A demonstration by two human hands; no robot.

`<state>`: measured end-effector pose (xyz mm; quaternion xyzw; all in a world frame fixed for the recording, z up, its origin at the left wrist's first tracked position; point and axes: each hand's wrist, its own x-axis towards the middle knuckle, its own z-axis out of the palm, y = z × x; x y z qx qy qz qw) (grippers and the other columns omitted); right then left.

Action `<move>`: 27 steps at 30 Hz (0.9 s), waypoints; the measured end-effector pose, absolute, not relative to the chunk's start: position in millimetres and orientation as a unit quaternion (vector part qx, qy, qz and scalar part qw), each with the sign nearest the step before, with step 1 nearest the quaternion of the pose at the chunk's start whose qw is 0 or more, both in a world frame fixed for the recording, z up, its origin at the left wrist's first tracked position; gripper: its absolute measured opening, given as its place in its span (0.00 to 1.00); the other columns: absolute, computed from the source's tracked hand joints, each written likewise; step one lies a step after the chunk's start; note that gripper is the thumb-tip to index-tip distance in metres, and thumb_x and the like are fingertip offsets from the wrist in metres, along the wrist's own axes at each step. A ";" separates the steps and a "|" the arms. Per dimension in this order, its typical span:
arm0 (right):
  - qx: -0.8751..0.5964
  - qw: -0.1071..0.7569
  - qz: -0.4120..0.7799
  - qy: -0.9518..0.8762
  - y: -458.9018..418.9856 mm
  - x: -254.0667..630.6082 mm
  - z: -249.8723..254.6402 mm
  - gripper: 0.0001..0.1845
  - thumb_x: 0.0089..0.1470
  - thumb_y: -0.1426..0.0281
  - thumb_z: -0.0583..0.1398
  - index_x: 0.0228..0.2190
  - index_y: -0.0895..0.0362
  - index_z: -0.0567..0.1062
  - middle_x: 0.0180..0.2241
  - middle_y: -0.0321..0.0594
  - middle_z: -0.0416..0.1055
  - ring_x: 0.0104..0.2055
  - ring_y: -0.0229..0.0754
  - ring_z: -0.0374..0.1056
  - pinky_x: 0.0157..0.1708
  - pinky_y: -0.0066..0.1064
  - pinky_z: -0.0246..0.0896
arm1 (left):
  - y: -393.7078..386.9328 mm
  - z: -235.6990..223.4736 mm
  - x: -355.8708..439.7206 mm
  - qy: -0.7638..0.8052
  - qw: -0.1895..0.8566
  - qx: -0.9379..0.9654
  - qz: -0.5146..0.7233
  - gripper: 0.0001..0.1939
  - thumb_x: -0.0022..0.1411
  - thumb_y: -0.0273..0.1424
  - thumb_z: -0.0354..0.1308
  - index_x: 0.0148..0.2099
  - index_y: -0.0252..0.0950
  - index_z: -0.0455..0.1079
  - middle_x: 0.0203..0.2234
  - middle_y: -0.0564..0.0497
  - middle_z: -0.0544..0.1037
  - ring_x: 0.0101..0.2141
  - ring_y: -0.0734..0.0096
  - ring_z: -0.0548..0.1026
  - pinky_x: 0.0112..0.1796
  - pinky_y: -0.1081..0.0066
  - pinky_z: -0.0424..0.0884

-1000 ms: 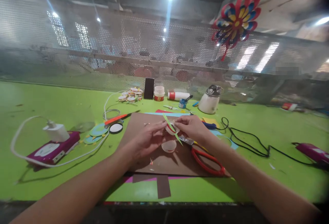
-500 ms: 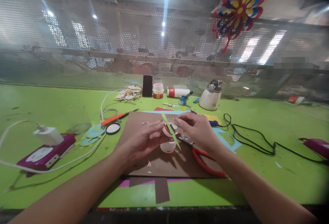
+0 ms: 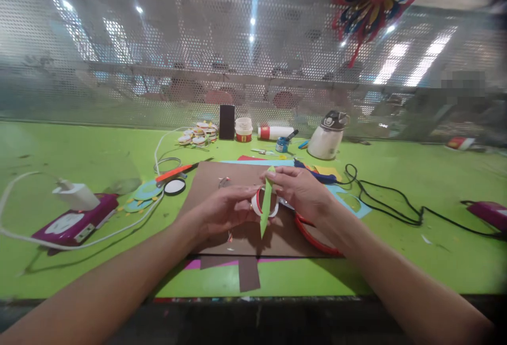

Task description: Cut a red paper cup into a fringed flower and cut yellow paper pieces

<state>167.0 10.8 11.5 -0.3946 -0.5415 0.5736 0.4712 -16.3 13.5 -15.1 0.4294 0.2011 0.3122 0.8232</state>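
Over the brown board (image 3: 209, 184), my left hand (image 3: 217, 208) pinches a small white and red round piece (image 3: 256, 203), like a ring cut from a paper cup. The fingers of my right hand (image 3: 303, 189) are closed on the upper end of a narrow green paper strip (image 3: 266, 207) with a pointed lower tip. This strip stands nearly upright in front of the round piece and hides its middle; whether they touch, I cannot tell. Under my right hand lie red-handled scissors (image 3: 312, 236), their blades mostly covered.
An orange cutter (image 3: 173, 173) and a round white-faced disc (image 3: 175, 186) lie left of the board. Further left sits a purple power strip (image 3: 67, 226) with a white cable. Behind stand a paint jar (image 3: 282, 145) and a white jug (image 3: 325, 141). Black cord (image 3: 390, 215) runs right.
The green strip has swung from a slant to almost upright, and my right fingers now grip its top. The round piece has turned, showing its open ring. The view has tilted down slightly.
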 end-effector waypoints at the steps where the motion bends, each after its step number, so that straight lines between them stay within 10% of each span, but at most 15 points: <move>1: -0.392 0.482 0.575 -0.532 12.2 169.9 14.3 0.11 0.49 0.65 0.68 0.28 0.60 0.75 0.27 0.33 0.73 0.30 0.36 0.70 0.35 0.33 0.67 | 14.7 -14.1 -17.1 0.208 0.815 0.441 0.313 0.14 0.61 0.33 0.60 0.45 0.29 0.77 0.37 0.41 0.80 0.37 0.62 0.77 0.43 0.62 0.73; 11: -0.442 0.476 0.574 -0.499 39.8 203.8 16.6 0.10 0.63 0.66 0.60 0.33 0.60 0.72 0.26 0.29 0.67 0.20 0.28 0.60 0.19 0.22 0.59 | 46.8 -1.3 -40.8 0.381 0.650 0.436 0.493 0.12 0.60 0.36 0.61 0.37 0.31 0.75 0.30 0.45 0.78 0.30 0.66 0.78 0.30 0.70 0.74; 27: -0.556 0.279 0.560 -0.547 44.3 190.9 -26.4 0.10 0.62 0.65 0.60 0.41 0.60 0.73 0.35 0.36 0.73 0.28 0.33 0.70 0.26 0.27 0.68 | 43.3 -10.2 -34.5 0.378 0.620 0.511 0.459 0.16 0.55 0.41 0.66 0.34 0.30 0.73 0.29 0.42 0.77 0.26 0.68 0.75 0.30 0.65 0.75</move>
